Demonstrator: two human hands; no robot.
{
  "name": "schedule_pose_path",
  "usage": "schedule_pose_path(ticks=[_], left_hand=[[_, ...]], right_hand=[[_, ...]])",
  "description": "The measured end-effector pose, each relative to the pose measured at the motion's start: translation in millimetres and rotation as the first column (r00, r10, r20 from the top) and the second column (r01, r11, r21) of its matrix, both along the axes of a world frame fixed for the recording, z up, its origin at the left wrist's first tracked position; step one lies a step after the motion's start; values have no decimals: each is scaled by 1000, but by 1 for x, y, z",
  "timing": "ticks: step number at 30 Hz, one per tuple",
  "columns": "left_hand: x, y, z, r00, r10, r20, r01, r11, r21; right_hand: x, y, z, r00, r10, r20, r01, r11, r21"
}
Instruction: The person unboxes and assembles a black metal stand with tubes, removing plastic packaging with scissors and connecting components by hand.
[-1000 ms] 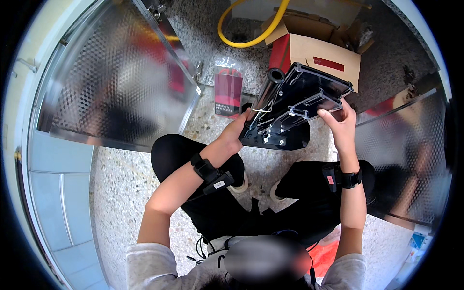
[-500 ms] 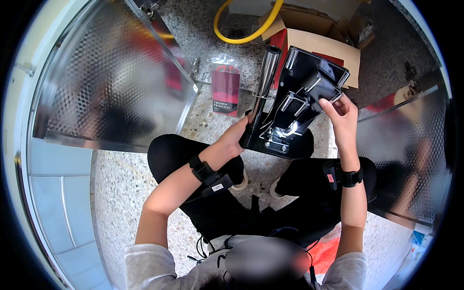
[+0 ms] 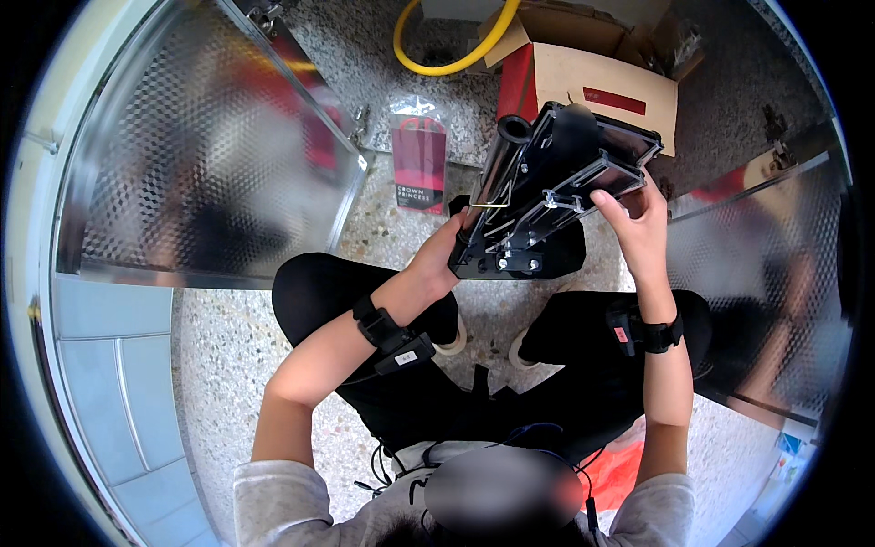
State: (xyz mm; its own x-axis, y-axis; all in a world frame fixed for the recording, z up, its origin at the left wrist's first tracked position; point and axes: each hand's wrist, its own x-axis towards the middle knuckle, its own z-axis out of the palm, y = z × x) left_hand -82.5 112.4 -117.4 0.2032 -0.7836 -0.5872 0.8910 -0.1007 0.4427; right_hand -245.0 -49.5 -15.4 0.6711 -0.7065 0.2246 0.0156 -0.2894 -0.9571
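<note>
Black frame (image 3: 547,196), a metal assembly w/ plates, brackets and a steel tube along its left side, is held tilted up off the floor, lower end near the person's knees, upper end toward the cardboard box. It's up between both hands, above the gap between the legs, not resting on anything visible.

Progress, as a judgement: frame looks mostly put together – plates, brackets and tube all in place, thin wires run across the middle. It seems to be at the handling/inspecting stage rather than fastening; no tool in either hand, and no loose screws or parts that I can make out on the floor. What's left can't be told from this view.

Left hand (image 3: 444,257): grip closed around the frame's lower left corner, fingers curled under the edge, thumb side against the tube end. Carries most of the weight, it seems.

Right hand (image 3: 638,223): grip narrow, fingertips pinching the frame's right edge by a bracket, palm clear of it. More steadying than lifting, prob.

Around: cardboard box (image 3: 602,87) w/ open flaps just behind the frame; red-and-clear pouch (image 3: 419,159) lying on the speckled floor (image 3: 228,337) to the left of it; yellow hose (image 3: 437,55) looping further back. Shiny metal panels (image 3: 200,155) stand on both sides.
</note>
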Motion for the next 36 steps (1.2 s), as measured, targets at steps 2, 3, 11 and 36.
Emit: schedule_pose_path(ticks=[2,3,11,36], left_hand=[[0,-1,-5,1000,10,3,-10,1000,-29],[0,-1,-7,1000,15,5,-15,999,-44],[-1,-1,-4,998,25,56,-29,997,70],[-6,-1,8,993,119,16,-118,993,-6]], right_hand=[[2,0,0,1000,-3,6,3,1000,23],[2,-1,1,1000,6,3,-6,999,43],[0,-1,4,999,46,11,-47,998,43],[-5,3,9,993,110,36,-114,987,113]])
